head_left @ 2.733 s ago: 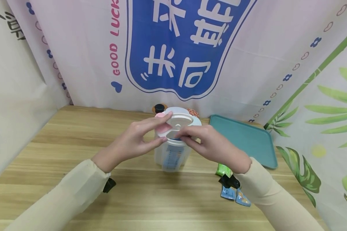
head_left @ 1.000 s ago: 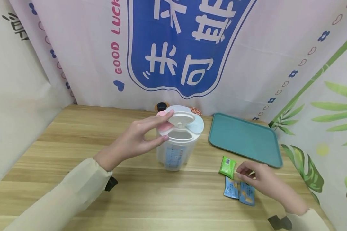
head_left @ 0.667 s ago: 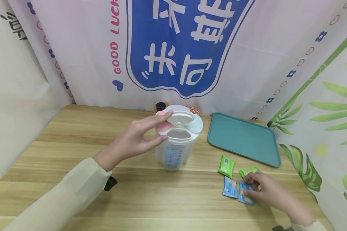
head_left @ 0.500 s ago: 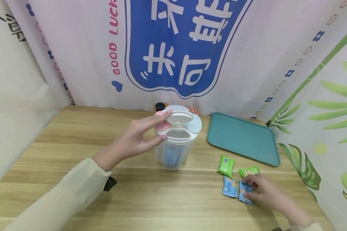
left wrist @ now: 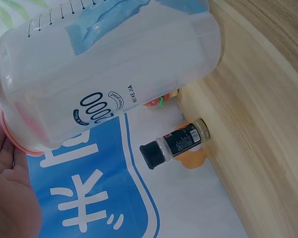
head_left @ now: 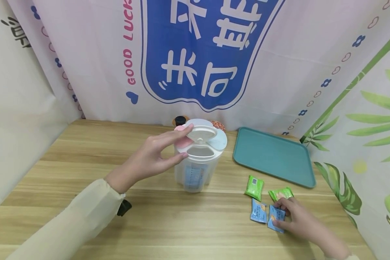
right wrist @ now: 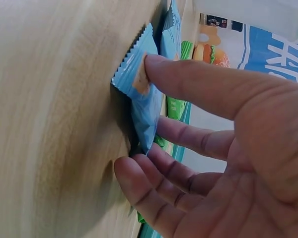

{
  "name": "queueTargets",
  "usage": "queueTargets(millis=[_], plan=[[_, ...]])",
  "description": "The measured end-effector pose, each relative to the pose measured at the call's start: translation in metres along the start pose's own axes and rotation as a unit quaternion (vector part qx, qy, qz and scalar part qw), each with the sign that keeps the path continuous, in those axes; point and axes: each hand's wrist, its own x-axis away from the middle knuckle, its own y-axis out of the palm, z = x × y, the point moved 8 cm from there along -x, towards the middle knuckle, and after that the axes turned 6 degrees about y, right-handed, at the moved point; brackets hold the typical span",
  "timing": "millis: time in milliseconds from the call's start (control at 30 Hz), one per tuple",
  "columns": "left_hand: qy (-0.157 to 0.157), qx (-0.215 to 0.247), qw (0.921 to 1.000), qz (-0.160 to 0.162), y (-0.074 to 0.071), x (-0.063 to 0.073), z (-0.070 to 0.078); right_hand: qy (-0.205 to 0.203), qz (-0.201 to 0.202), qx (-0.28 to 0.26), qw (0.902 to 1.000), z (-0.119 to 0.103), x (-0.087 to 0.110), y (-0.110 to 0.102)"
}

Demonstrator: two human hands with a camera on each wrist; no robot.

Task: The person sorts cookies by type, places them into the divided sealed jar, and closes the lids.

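Note:
A clear plastic storage container [head_left: 195,177] with a pastel lid stands upright on the table; its front flap is raised, leaving an opening. My left hand [head_left: 149,155] holds the lid, index finger at the raised flap and thumb on the front rim. Blue packets [left wrist: 104,22] show through the container wall in the left wrist view. Right of the container, my right hand [head_left: 299,216] pinches a small blue snack packet [right wrist: 144,109], thumb on its printed face and fingers behind. Another blue packet [head_left: 258,211] lies to its left, with two green packets [head_left: 254,187] just behind.
A teal tray [head_left: 276,159] lies at the back right. Behind the container are a black-capped seasoning bottle [left wrist: 181,141] and a hamburger-shaped item [right wrist: 213,54]. A printed cloth [head_left: 100,72] hangs along the table's back edge.
My right hand has left the container's opening, moved right and down to the packets, and taken hold of a blue one. My left hand has stayed on the lid.

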Motion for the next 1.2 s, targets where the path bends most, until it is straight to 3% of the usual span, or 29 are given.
queueTargets(millis=[200,500,833,1000,1100,1200], plan=[[0.006,0.001,1.0000,0.003,-0.001,0.000,0.001,-0.015,0.001,-0.003,0.9999,-0.001,0.002,0.001],[0.020,0.010,0.9996,0.015,0.000,-0.002,0.003,-0.066,-0.010,-0.058,0.9961,-0.003,0.005,0.000],[0.005,0.019,0.9998,0.005,-0.002,-0.001,-0.001,-0.154,-0.009,-0.092,0.9837,-0.015,0.005,-0.019],[0.006,0.017,0.9998,0.005,-0.002,-0.001,0.000,-0.217,0.071,-0.081,0.9703,-0.038,0.003,-0.043],[0.007,0.017,0.9998,0.005,-0.002,-0.001,0.000,-0.237,0.126,-0.080,0.9600,-0.056,0.002,-0.060],[0.007,0.016,0.9998,0.003,-0.001,0.000,-0.001,-0.244,0.152,-0.090,0.9536,-0.075,0.000,-0.077]])
